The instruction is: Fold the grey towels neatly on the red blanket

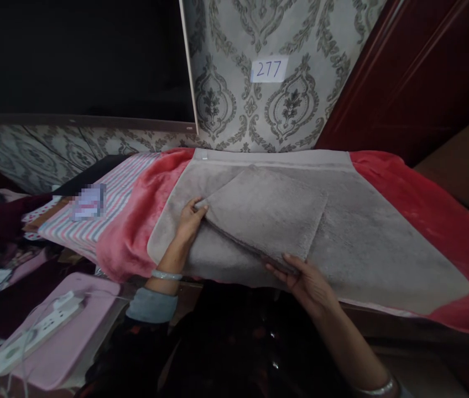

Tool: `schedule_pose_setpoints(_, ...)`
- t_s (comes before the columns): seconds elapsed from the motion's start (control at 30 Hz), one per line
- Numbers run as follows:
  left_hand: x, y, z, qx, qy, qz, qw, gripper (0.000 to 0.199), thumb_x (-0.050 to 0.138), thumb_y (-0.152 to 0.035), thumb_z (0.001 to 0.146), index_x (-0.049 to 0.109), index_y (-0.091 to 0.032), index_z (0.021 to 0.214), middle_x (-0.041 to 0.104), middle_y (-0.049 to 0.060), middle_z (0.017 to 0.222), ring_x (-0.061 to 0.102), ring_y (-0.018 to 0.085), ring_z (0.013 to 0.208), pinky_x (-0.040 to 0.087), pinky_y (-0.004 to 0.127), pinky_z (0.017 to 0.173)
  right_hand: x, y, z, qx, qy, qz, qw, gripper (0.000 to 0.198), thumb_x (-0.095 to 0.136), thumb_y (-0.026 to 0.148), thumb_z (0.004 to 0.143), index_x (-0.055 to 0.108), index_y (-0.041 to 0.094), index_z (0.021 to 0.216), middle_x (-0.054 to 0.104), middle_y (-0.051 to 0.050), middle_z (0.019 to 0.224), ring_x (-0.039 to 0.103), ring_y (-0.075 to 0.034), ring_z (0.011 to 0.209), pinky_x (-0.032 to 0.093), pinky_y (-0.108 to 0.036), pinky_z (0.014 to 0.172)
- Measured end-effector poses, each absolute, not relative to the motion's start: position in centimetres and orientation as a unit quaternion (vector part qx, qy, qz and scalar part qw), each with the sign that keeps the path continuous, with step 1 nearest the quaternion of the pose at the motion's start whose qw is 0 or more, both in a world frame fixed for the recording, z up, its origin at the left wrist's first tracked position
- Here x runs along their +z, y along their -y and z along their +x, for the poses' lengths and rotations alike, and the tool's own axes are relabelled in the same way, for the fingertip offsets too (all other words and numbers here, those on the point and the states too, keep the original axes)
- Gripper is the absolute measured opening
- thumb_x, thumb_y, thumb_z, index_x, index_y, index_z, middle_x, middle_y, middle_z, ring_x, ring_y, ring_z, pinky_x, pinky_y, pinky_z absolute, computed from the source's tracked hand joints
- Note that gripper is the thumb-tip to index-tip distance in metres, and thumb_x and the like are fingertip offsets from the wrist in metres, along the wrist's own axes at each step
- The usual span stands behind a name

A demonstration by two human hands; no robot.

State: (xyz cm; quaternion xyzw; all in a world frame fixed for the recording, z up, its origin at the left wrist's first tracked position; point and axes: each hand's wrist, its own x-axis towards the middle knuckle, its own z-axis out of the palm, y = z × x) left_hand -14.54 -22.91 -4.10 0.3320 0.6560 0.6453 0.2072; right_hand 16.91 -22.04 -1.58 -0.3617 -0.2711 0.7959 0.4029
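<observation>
A folded grey plush cloth (267, 207) rests at an angle over a larger grey plush cloth (367, 243) that is spread flat. My left hand (192, 218) pinches the folded cloth at its left corner, thumb and fingers closed on the edge. At its near right corner, my right hand (301, 276) is closed on the edge, thumb on top and fingers underneath. The near edge between my hands looks slightly raised and shows stacked layers. Beneath the spread cloth lies a red plush blanket (387, 177), showing on both sides.
To the left are a striped cloth (110, 188) and a blurred-out item (88, 203) on it. A white power strip (39, 331) with cables sits on a pink stool (77, 342). A large screen (81, 61) and a wall label (269, 69) reading 277 are behind.
</observation>
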Motion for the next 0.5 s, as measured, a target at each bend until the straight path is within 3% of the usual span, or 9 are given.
schedule_pose_setpoints(0.1, -3.6, 22.8, -14.4, 0.66, -0.642, 0.324, 0.217, 0.053, 0.076, -0.036, 0.069, 0.066, -0.015, 0.117, 0.048, -0.007, 0.057, 0.045, 0.011, 0.053, 0.033, 0.024, 0.053, -1.5, 22.0, 16.8, 0.792, 0.276, -0.36, 0.409, 0.057, 0.087, 0.015, 0.06, 0.065, 0.021, 0.113, 0.077, -0.004, 0.098, 0.076, -0.032, 0.087, 0.066, -0.044, 0.075)
schedule_pose_setpoints(0.33, -1.4, 22.7, -13.3, 0.704, -0.604, 0.283, 0.243, 0.054, 0.079, -0.036, 0.063, 0.067, -0.014, 0.111, 0.049, -0.008, 0.053, 0.045, 0.009, 0.048, 0.034, 0.021, 0.049, -0.6, 21.6, 17.2, 0.791, 0.29, -0.346, 0.413, 0.039, 0.086, 0.019, 0.065, 0.068, 0.019, 0.099, 0.076, -0.007, 0.102, 0.073, -0.033, 0.099, 0.062, -0.043, 0.086)
schedule_pose_setpoints(0.5, -1.3, 23.3, -13.0, 0.677, -0.633, 0.286, 0.244, 0.048, 0.076, -0.033, 0.064, 0.068, -0.012, 0.107, 0.048, -0.009, 0.049, 0.042, 0.008, 0.043, 0.03, 0.02, 0.043, -1.7, 22.1, 17.1, 0.798, 0.27, -0.357, 0.404, 0.032, 0.088, 0.02, 0.061, 0.064, 0.019, 0.082, 0.075, -0.004, 0.094, 0.074, -0.033, 0.095, 0.063, -0.042, 0.081)
